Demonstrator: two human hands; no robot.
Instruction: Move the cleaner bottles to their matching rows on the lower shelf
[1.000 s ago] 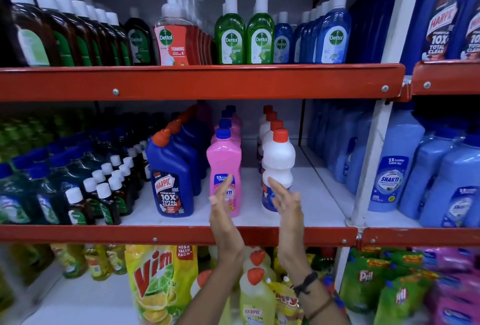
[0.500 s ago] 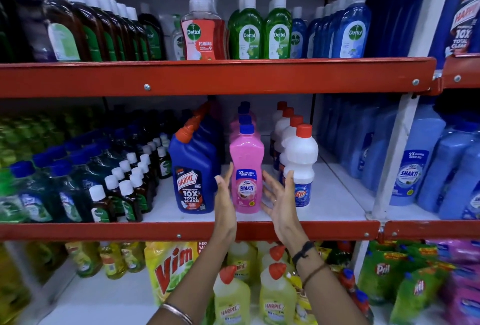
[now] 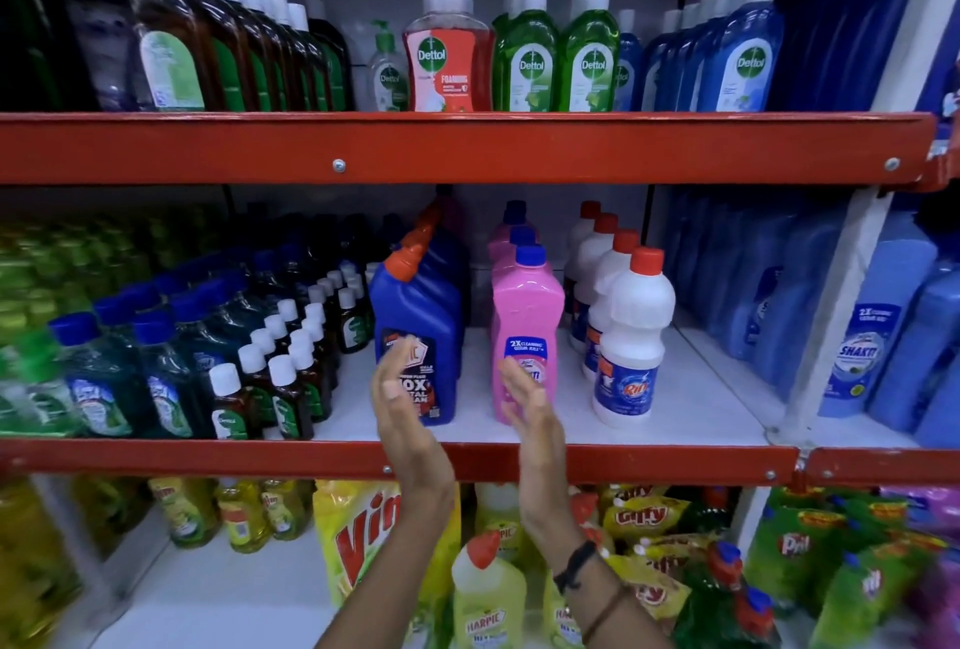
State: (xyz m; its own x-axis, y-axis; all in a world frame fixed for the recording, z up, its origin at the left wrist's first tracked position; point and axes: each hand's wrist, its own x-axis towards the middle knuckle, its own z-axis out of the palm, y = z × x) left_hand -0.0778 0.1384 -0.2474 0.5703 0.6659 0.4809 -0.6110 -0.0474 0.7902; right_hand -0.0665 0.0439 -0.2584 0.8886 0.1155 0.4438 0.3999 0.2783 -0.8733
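Hands flat-palmed, left hand before blue bottle, right hand before pink bottle

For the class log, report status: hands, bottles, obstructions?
Left hand and right hand open, empty. Pink bottle upright, fronting its row. Nothing blocking.

On the middle shelf in front of me, the Harpic bottle heads the left row, the Shakti bottle the middle one and the Rin bottle the right. My left hand is before the Harpic bottle, my right hand before the Shakti bottle. Dettol bottles stand on the shelf above.
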